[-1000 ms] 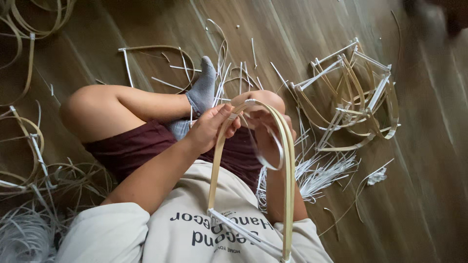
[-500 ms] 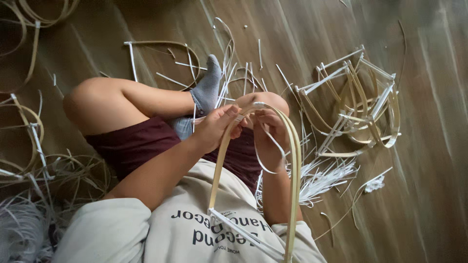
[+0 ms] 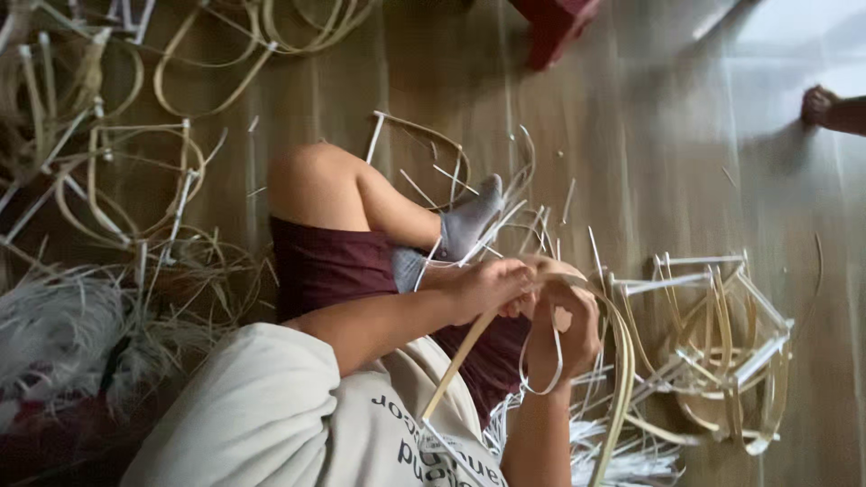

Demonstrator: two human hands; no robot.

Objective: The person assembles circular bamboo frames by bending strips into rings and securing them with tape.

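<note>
I sit cross-legged on a wooden floor in dark red shorts and grey socks. A bent bamboo hoop (image 3: 621, 361) arches over my lap. My left hand (image 3: 492, 287) pinches the top of the hoop where a thin white binding strip (image 3: 541, 361) loops down. My right hand (image 3: 568, 329) grips the hoop just beside it, fingers closed around the strip and the bamboo. The two hands touch each other at the bend.
A pile of finished bamboo frames (image 3: 722, 343) lies at my right. More bent frames (image 3: 108, 180) and loose white strips (image 3: 81, 316) lie at my left. A red object (image 3: 555, 27) and another person's foot (image 3: 825, 106) are at the far edge.
The camera view has swung so I sit further right and lower in the picture. My hands stay together on the top of the hoop, still working the white strip.
</note>
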